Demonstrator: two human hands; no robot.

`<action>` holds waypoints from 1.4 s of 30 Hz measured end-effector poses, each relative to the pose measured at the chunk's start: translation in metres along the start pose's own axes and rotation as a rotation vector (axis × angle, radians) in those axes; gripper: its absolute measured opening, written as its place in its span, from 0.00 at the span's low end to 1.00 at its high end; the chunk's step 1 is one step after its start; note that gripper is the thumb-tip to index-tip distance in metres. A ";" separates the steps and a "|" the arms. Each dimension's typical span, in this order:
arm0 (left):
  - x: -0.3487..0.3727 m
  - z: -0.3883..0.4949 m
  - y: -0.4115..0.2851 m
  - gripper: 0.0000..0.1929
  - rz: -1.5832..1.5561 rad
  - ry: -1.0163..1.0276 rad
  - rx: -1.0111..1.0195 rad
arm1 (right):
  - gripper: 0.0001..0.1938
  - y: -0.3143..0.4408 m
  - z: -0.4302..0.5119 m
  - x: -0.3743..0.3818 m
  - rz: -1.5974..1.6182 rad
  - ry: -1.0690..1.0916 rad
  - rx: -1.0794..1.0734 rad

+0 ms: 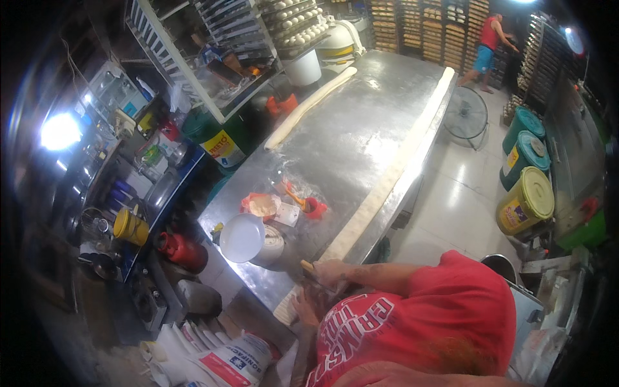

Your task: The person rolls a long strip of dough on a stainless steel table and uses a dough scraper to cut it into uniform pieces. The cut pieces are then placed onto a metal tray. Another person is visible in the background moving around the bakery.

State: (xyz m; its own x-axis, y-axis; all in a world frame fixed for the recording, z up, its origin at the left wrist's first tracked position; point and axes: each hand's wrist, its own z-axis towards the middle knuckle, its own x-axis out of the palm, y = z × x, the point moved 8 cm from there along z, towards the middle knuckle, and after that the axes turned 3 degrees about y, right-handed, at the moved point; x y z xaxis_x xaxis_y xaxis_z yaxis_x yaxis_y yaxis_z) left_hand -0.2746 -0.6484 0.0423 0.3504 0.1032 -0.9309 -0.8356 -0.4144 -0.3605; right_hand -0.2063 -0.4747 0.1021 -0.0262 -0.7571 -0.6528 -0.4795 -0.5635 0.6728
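My right hand [330, 273] is closed around the wooden handle [306, 265] of a tool, probably a dough cutter, whose blade is hard to make out. It is at the near end of a long floured dough strip [372, 205] along the steel table's [360, 121] right edge. Below it my left hand [303, 304] rests with fingers apart beside a row of narrow cut dough pieces [285, 309] at the table's near corner. A second dough roll [312, 107] lies along the table's far left edge.
A white bowl [242, 238], a round container [271, 243], a red bag of flour [261, 205] and an orange-handled brush [295, 196] are left of the strip. A floor fan [465, 113] and lidded buckets [526, 200] stand at right. Another person [488, 43] is near the far racks.
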 end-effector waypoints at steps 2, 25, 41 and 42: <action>-0.001 0.004 -0.011 0.36 0.229 -0.119 0.114 | 0.21 -0.003 -0.002 -0.007 0.010 0.011 -0.038; 0.003 0.040 -0.079 0.30 0.153 -0.013 -0.053 | 0.26 -0.058 0.006 -0.044 -0.064 0.056 -0.066; 0.016 0.066 -0.090 0.35 -0.075 -0.089 0.135 | 0.25 -0.072 -0.007 -0.050 -0.195 -0.017 0.093; 0.017 0.071 -0.091 0.35 -0.045 -0.060 0.139 | 0.24 -0.078 -0.008 -0.054 -0.159 -0.036 0.150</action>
State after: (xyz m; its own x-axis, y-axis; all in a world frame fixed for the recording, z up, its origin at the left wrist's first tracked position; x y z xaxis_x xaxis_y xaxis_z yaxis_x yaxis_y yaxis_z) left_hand -0.2223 -0.5451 0.0552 0.3666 0.1745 -0.9138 -0.8714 -0.2797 -0.4030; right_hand -0.1607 -0.3924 0.0882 0.0298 -0.6489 -0.7603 -0.6049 -0.6173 0.5031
